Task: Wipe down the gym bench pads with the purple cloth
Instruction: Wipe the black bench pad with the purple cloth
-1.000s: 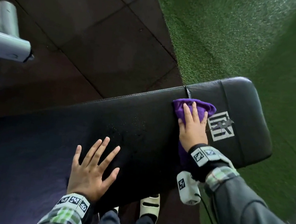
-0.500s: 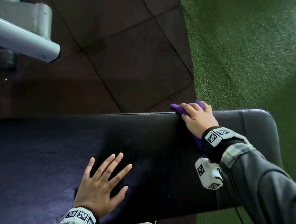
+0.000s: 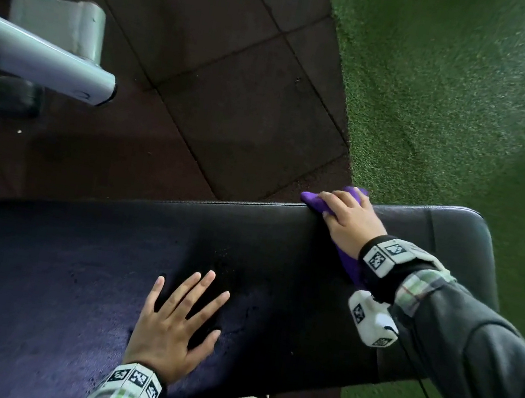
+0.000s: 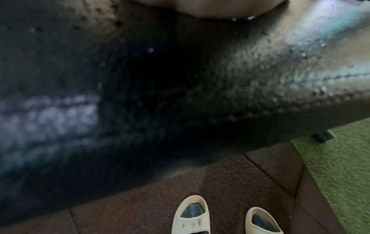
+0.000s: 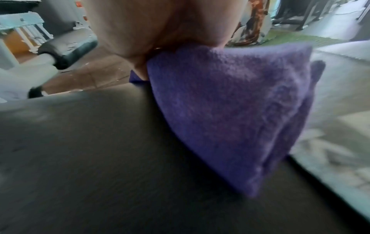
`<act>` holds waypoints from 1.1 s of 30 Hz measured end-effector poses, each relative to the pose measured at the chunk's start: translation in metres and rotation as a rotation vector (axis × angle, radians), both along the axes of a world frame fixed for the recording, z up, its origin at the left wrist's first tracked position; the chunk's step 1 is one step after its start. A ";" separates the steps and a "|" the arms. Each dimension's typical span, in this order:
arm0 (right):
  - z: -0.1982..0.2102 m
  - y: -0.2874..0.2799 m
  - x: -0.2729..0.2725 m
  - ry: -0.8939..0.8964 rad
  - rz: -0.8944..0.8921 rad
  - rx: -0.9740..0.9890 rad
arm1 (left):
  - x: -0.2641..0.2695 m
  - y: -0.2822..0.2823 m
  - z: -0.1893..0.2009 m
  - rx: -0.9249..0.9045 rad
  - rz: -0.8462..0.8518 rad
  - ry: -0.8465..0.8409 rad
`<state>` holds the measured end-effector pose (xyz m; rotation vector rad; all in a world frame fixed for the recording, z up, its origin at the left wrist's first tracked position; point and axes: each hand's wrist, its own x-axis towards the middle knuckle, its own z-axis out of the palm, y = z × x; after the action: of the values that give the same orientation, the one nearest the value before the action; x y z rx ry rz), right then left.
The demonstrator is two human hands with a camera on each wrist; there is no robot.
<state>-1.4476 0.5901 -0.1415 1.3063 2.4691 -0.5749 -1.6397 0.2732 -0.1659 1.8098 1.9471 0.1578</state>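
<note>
The black gym bench pad (image 3: 75, 256) runs across the head view. My right hand (image 3: 349, 222) lies on the purple cloth (image 3: 313, 200) at the pad's far edge, fingers bent over that edge and holding the cloth against it. A tail of cloth trails back under the wrist. In the right wrist view the folded cloth (image 5: 230, 110) hangs from under my palm (image 5: 160, 23) onto the pad (image 5: 100, 150). My left hand (image 3: 174, 322) rests flat on the pad's near middle, fingers spread and holding nothing; the left wrist view shows only the palm's heel (image 4: 210, 7) above the wet-speckled pad (image 4: 180, 79).
A grey metal machine frame (image 3: 46, 61) stands at the far left on dark rubber floor tiles (image 3: 236, 92). Green turf (image 3: 457, 91) covers the floor to the right. My feet in cream slippers (image 4: 190, 213) stand just below the pad's near edge.
My right hand slid the cloth from the top of the pad to its far edge, and its fingers went from flat to bent over the edge. The left hand stayed flat.
</note>
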 end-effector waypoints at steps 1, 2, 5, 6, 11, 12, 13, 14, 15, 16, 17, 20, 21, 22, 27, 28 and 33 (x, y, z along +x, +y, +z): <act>-0.001 -0.008 -0.009 0.025 0.028 -0.015 | 0.000 0.000 0.000 0.002 -0.001 -0.002; -0.002 -0.016 -0.016 0.054 0.063 -0.027 | 0.000 0.000 0.000 0.005 -0.002 -0.003; -0.006 -0.032 -0.018 0.129 0.162 -0.063 | 0.000 0.002 0.000 -0.006 -0.004 0.007; -0.008 -0.035 -0.011 0.143 0.164 -0.070 | -0.001 0.002 0.000 -0.013 -0.003 0.012; 0.002 -0.055 0.044 0.144 0.008 0.046 | -0.011 0.001 0.005 -0.011 0.068 0.018; 0.004 -0.061 0.054 0.145 -0.003 0.068 | -0.017 -0.001 0.007 -0.035 0.136 0.036; 0.006 -0.067 0.062 0.135 -0.016 0.073 | -0.024 -0.004 0.008 -0.069 0.217 0.053; 0.006 -0.071 0.066 0.121 -0.033 0.062 | -0.032 -0.006 0.009 -0.107 0.285 0.069; 0.005 -0.074 0.065 0.107 -0.060 0.051 | -0.038 -0.009 0.009 -0.141 0.326 0.084; 0.002 -0.074 0.061 0.096 -0.094 0.045 | -0.042 -0.011 0.009 -0.164 0.336 0.097; -0.002 -0.073 0.052 0.087 -0.137 0.050 | -0.043 -0.013 0.008 -0.176 0.330 0.103; -0.004 -0.067 0.008 0.071 -0.197 0.077 | -0.041 -0.012 0.008 -0.165 0.319 0.104; -0.004 -0.068 -0.008 0.061 -0.171 0.069 | -0.040 -0.011 0.008 -0.162 0.324 0.102; -0.004 -0.072 -0.023 0.059 -0.115 0.059 | -0.040 -0.011 0.008 -0.161 0.329 0.101; 0.000 -0.122 -0.040 0.107 0.379 0.067 | -0.041 -0.011 0.010 -0.162 0.336 0.082; 0.000 -0.130 -0.028 0.097 0.454 0.059 | -0.041 -0.011 0.010 -0.161 0.336 0.080; 0.005 -0.118 0.039 -0.001 0.427 0.023 | -0.041 -0.011 0.011 -0.156 0.332 0.079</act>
<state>-1.4090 0.4722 -0.1367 0.7442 2.6457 -0.4369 -1.6802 0.2619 -0.1545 1.4050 2.2383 0.0397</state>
